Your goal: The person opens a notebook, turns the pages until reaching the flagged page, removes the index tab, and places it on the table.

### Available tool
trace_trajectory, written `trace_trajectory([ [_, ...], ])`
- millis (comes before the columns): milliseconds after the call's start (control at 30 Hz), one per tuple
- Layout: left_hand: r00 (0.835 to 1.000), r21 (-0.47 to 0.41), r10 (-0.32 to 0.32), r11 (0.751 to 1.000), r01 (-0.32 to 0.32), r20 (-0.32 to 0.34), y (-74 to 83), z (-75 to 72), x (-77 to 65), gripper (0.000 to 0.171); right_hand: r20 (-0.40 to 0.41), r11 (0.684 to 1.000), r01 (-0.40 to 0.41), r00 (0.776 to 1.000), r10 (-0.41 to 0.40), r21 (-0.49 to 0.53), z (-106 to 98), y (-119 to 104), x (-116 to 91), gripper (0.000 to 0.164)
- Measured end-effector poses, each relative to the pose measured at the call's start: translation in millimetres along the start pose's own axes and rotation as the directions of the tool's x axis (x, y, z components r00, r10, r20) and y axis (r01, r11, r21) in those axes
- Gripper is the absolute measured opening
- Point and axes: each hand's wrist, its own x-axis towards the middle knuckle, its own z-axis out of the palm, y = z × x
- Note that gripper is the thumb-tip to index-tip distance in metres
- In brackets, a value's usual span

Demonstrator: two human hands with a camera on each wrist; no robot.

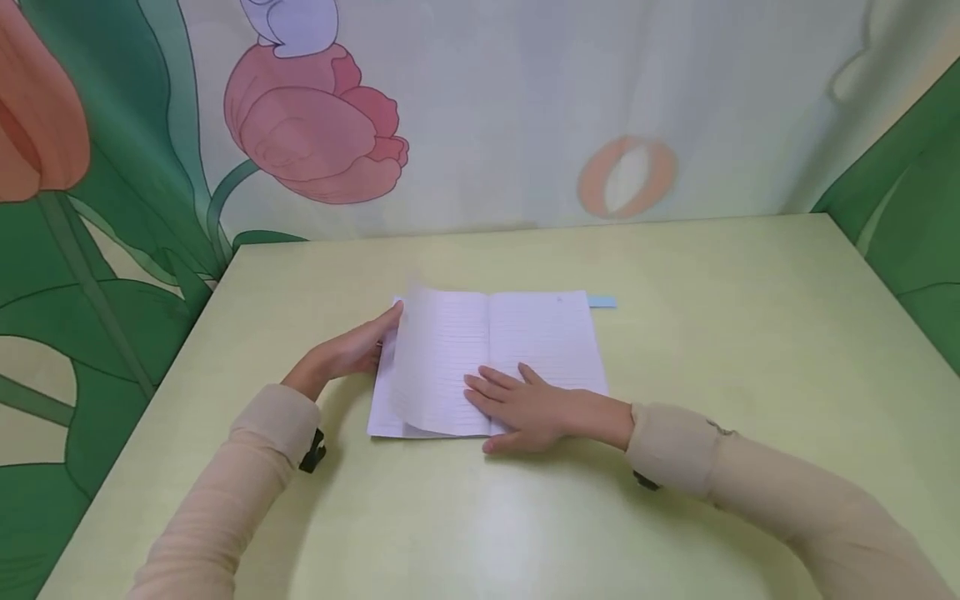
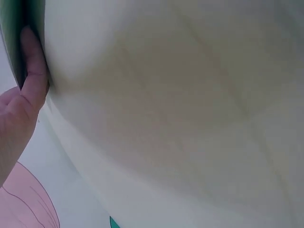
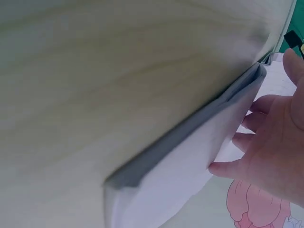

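Observation:
A lined notebook lies spread on the table, with one leaf on its left side lifted and curving, blurred at its outer edge. My left hand holds the notebook's left edge, thumb on top and fingers underneath. In the left wrist view, a finger of that hand reaches in along the notebook's dark green underside. Across the lower middle of the pages rests my right hand, fingers spread, thumb near the bottom edge. The right wrist view shows its fingers spread over the page.
A light blue tab sticks out from the notebook's upper right side. The pale yellow-green table extends around it. Behind stands a curtain printed with flowers and leaves. Dark clips show at the beige sleeves.

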Motion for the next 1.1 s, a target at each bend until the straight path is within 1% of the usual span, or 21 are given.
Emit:
trace_trajectory([
  [67, 1.0, -0.003, -0.011, 1.0, 0.011, -0.005, 1.7, -2.2, -0.6, 0.085, 0.015, 1.0, -0.01, 1.0, 0.01, -0.022, -1.8, -0.4, 4.7, 0.077],
  [133, 1.0, 0.011, 0.003, 1.0, -0.003, -0.012, 2.6, -3.7, 0.2, 0.076, 0.029, 0.999, -0.022, 0.999, 0.023, -0.036, -3.4, 0.0, 8.0, 0.077],
  [200, 0.999, 0.031, 0.043, 0.999, -0.042, -0.023, 2.6, -4.4, 1.4, 0.067, 0.032, 0.999, -0.025, 0.999, 0.026, -0.03, -5.9, 1.3, 8.8, 0.077],
  [233, 0.998, 0.042, 0.064, 0.997, -0.063, -0.025, 2.5, -4.4, 2.0, 0.067, 0.032, 1.0, -0.024, 0.999, 0.024, -0.013, -7.9, 2.7, 8.0, 0.077],
  [267, 0.996, 0.055, 0.086, 0.995, -0.085, -0.027, 2.4, -4.7, 2.6, 0.07, 0.028, 1.0, -0.017, 0.999, 0.017, 0.004, -10.4, 5.0, 6.8, 0.076],
  [300, 0.994, 0.062, 0.107, 0.993, -0.105, -0.034, 1.9, -5.0, 3.3, 0.077, 0.023, 1.0, -0.013, 1.0, 0.013, 0.017, -12.8, 8.2, 5.2, 0.076],
  [400, 0.987, 0.101, 0.145, 0.985, -0.138, -0.066, 2.8, -5.3, 3.9, 0.092, 0.004, 0.997, -0.02, 1.0, 0.02, 0.071, -21.7, 22.7, -1.6, 0.075],
  [467, 0.984, 0.137, 0.155, 0.98, -0.142, -0.089, 4.1, -5.4, 4.0, 0.096, -0.012, 0.995, -0.044, 0.999, 0.046, 0.086, -26.7, 36.8, -5.4, 0.075],
  [533, 0.982, 0.172, 0.162, 0.975, -0.143, -0.097, 5.7, -4.9, 4.0, 0.095, -0.037, 0.992, -0.083, 0.996, 0.087, 0.096, -30.7, 52.7, -8.9, 0.075],
  [600, 0.981, 0.237, 0.165, 0.962, -0.136, -0.105, 6.5, -4.5, 4.5, 0.09, -0.079, 0.989, -0.11, 0.99, 0.118, 0.103, -34.8, 68.9, -12.4, 0.074],
  [700, 0.982, 0.31, 0.155, 0.944, -0.115, -0.109, 6.2, -3.4, 5.3, 0.079, -0.136, 0.982, -0.161, 0.975, 0.173, 0.093, -39.0, 93.6, -17.1, 0.074],
  [767, 0.982, 0.349, 0.151, 0.932, -0.101, -0.118, 5.1, -2.7, 6.3, 0.075, -0.154, 0.975, -0.205, 0.964, 0.217, 0.088, -41.9, 107.5, -19.8, 0.073],
  [833, 0.983, 0.344, 0.141, 0.934, -0.092, -0.121, 3.3, -2.1, 7.0, 0.075, -0.148, 0.964, -0.25, 0.954, 0.261, 0.087, -43.5, 119.3, -22.1, 0.073],
  [933, 0.984, 0.338, 0.131, 0.937, -0.083, -0.123, -0.3, -1.4, 8.2, 0.075, -0.127, 0.95, -0.297, 0.943, 0.308, 0.102, -42.9, 131.3, -24.6, 0.073],
  [1100, 0.983, 0.34, 0.148, 0.935, -0.104, -0.108, -5.8, 0.2, 9.5, 0.074, -0.112, 0.938, -0.327, 0.934, 0.34, 0.117, -33.1, 143.0, -27.3, 0.074],
])
